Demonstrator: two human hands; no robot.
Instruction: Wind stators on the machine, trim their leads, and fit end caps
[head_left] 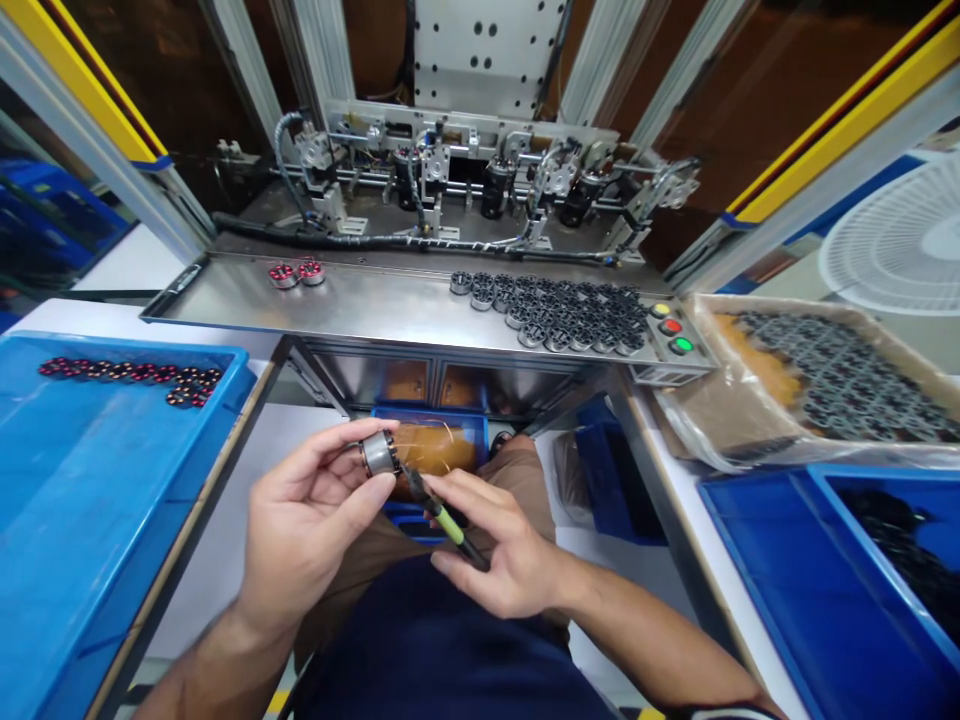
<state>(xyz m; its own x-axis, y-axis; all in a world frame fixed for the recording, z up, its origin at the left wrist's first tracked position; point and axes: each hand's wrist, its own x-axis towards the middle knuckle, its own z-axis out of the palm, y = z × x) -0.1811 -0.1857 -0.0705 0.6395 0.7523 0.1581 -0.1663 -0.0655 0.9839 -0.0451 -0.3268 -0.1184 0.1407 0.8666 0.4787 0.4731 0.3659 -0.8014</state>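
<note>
My left hand (300, 510) pinches a small motor part (379, 453), a silver cylinder with a black toothed rim, between thumb and fingers. Thin copper-coloured wires fan out to its right. In my right hand (502, 545) is a pair of cutters (452, 522) with green and black handles, the tip close to the motor part's rim. Whether the jaws touch the part or a wire, I cannot tell. Both hands are above my lap, in front of the machine's steel ledge (375, 300).
Two red-topped motors (296, 274) and many dark motor parts (562, 310) stand on the ledge. Beside them is a button box (679, 345). A blue tray (97, 480) lies left; a bagged box (720, 400) and blue bins (772, 560) lie right, below a fan (900, 230).
</note>
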